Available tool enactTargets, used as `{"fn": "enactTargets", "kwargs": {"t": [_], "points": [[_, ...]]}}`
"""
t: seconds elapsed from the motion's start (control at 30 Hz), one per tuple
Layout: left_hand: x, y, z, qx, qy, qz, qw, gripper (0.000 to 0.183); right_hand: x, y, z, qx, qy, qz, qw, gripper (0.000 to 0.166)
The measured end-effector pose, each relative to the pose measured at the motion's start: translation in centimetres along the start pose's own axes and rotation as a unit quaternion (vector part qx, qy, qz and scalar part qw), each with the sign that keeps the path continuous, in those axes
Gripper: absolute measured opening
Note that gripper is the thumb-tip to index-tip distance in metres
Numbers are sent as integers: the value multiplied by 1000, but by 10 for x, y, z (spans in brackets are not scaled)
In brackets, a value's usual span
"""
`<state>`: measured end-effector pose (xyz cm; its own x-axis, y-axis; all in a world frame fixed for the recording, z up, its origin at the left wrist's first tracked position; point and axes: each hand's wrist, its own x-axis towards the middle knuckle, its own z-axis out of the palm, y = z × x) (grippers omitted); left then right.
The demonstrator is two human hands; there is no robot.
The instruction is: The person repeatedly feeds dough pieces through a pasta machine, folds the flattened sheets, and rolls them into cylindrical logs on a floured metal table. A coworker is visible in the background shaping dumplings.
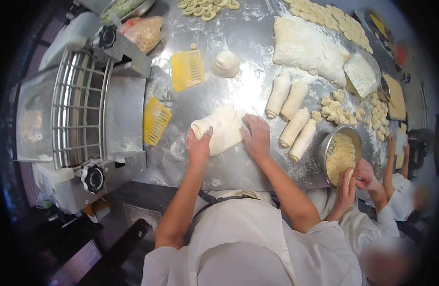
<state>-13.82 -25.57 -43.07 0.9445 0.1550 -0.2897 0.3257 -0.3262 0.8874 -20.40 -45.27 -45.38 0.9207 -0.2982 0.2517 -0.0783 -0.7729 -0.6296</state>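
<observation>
A floured dough sheet, folded over on itself with a rolled left edge, lies on the steel table in front of me. My left hand grips its near left end, thumb and fingers around the rolled edge. Beside the sheet's right edge rests my right hand, its thumb apart from the fingers and its fingertips at the dough. To the right lie several rolled dough logs, among them one dough log with a spiral end. A round dough ball sits farther back.
A dough sheeter with a guarded roller stands at left. Two yellow plastic scrapers, one farther scraper and one nearer scraper, lie beside it. A large dough slab is at back right. A co-worker's hands work by a filling bowl.
</observation>
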Motion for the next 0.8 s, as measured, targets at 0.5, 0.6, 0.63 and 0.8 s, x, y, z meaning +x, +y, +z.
{"fn": "enactTargets", "kwargs": {"t": [0.5, 0.6, 0.63, 0.8], "points": [[-22, 308, -213, -156, -156, 139, 965, 39, 1, 9, -6, 87, 45, -31, 995, 16], [-7, 352, -284, -104, -113, 195, 969, 37, -5, 2, -2, 73, 54, -37, 995, 14], [0, 364, -304, -100, -102, 207, 968, 36, -6, 3, 0, 69, 55, -38, 995, 13], [40, 392, -361, -6, -40, 244, 969, 36, -5, 12, -2, 51, 57, -52, 996, 12]]}}
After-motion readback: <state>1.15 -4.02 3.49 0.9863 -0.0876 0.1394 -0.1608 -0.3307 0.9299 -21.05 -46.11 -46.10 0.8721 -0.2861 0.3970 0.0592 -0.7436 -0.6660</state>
